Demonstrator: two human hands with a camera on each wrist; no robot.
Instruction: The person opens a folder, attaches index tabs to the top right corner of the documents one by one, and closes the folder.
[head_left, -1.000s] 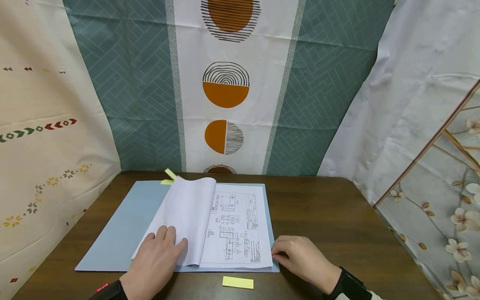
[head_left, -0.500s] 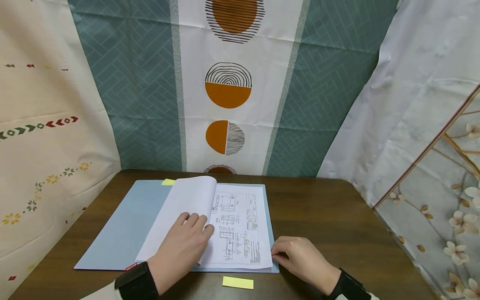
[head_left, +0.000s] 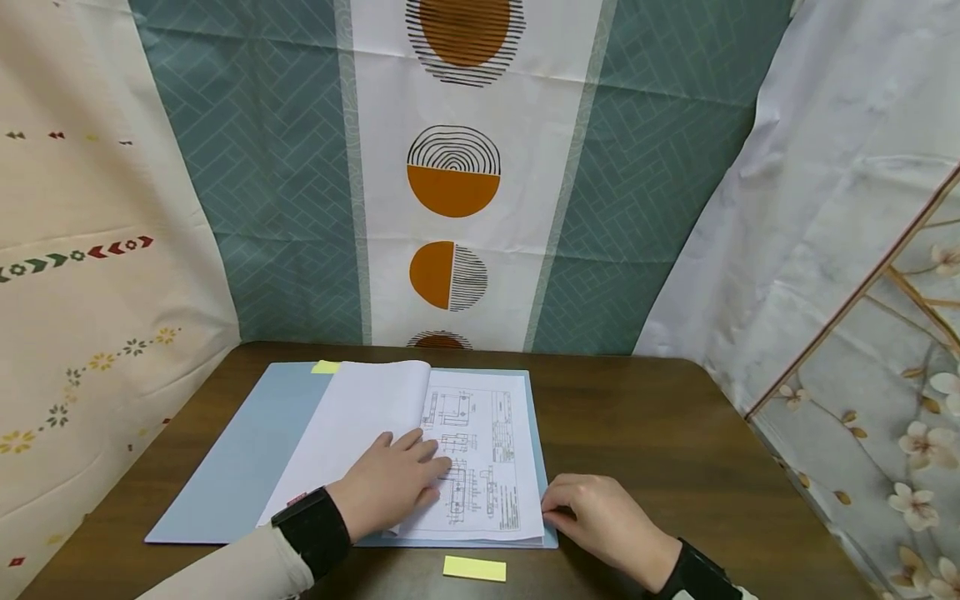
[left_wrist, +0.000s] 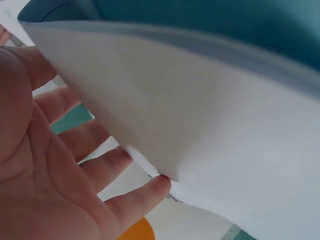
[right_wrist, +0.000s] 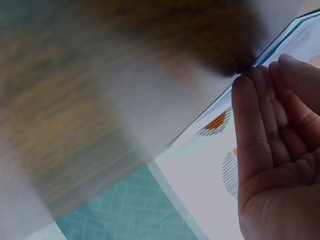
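A blue folder (head_left: 225,467) lies spread on the table, with a stack of paper inside. Blank backs of turned sheets (head_left: 367,404) curve over on the left side; the right side shows a printed technical drawing (head_left: 498,467). My left hand (head_left: 397,483) lies across the fold, fingers straight and spread, fingertips over the drawing. In the left wrist view, its fingers (left_wrist: 137,200) reach along the bent sheet (left_wrist: 200,120). At the lower right edge, my right hand (head_left: 600,512) pinches the folder, thumb and fingertips close together, as the right wrist view shows its fingers (right_wrist: 250,125).
A yellow sticky strip (head_left: 475,568) lies on the brown table (head_left: 637,425) in front of the folder. Another yellow tab (head_left: 326,367) sticks out at the folder's top edge. Patterned curtains (head_left: 292,208) hang around the table's back and sides.
My left hand has slid right, from the turned sheets across the fold onto the drawing. The turned sheets lie flatter, and one raised yellow tab no longer shows. My right hand stays put.
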